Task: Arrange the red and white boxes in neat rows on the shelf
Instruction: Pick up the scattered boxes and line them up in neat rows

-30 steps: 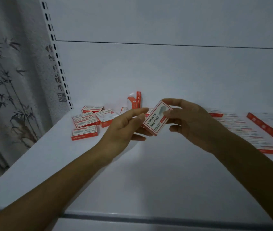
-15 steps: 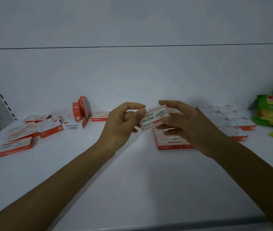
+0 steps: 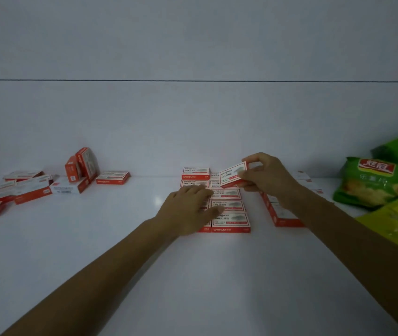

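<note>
The right hand (image 3: 267, 177) pinches a tilted box (image 3: 233, 174) above the rows (image 3: 229, 212); the left hand (image 3: 188, 209) lies flat on them.

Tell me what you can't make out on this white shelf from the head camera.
- Left column of flat red and white boxes: front ones covered by the left hand.
- Row of boxes at right: mostly behind the right hand and forearm.
- Tilted red and white box held up: small print too small.
- Green snack bags: cut off by the right edge.
</note>
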The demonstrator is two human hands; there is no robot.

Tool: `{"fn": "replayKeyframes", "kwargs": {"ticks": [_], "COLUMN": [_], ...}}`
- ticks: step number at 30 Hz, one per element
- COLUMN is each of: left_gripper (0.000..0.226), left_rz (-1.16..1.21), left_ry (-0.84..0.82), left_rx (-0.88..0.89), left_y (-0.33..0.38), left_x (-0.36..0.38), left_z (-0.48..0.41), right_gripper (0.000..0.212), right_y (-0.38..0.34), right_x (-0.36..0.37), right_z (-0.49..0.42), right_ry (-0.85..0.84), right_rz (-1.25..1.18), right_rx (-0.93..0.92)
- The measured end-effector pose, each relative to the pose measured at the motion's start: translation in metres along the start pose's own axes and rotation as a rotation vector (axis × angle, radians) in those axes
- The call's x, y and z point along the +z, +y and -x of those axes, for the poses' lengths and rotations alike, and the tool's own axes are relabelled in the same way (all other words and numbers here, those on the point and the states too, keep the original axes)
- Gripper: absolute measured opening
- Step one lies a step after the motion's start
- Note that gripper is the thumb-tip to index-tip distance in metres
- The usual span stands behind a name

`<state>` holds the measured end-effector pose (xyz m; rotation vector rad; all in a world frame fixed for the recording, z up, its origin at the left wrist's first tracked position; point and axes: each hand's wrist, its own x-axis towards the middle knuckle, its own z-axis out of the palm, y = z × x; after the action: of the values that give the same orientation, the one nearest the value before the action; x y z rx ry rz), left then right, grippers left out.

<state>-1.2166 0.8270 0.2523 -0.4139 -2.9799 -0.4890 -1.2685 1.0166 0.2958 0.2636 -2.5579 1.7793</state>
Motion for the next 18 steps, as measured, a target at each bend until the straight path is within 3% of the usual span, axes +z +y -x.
{"fn": "replayKeyframes", "kwargs": {"ticks": [2, 4, 6, 11, 13, 18], "left_gripper": [0.062, 0.068, 0.071, 0.075, 0.079, 0.074], "left_rz": [-0.141, -0.133, -0.122, -0.106, -0.111, -0.076], "left_ry": [0.029, 0.089, 0.118, 0.149, 0.149, 0.136], "left_rx": [-0.025, -0.021, -0.025, -0.019, -0.021, -0.034], "left_y": [0.0, -0.001, -0.003, -0.002, -0.003, -0.002], "left_x": [0.008, 0.013, 0.015, 0.017, 0.017, 0.016], "left_z": [0.003, 0.006, 0.005, 0.005, 0.005, 0.005], "right_gripper": [0.027, 0.028, 0.03, 0.032, 0.036, 0.046], "right_y": [0.008, 0.013, 0.014, 0.017, 0.02, 0.023], "right_x": [0.004, 0.007, 0.009, 0.016, 0.017, 0.012], "right_z": [-0.01, -0.015, -0.015, 0.004, 0.008, -0.012], "right_ry": [-0.004, -0.035, -0.041, -0.103, -0.172, -0.232], "right_rz": [0.288, 0.626, 0.781, 0.968, 1.095, 0.981], "right_rx": [-0.078, -0.156, -0.228, -0.636, -0.647, -0.511]}}
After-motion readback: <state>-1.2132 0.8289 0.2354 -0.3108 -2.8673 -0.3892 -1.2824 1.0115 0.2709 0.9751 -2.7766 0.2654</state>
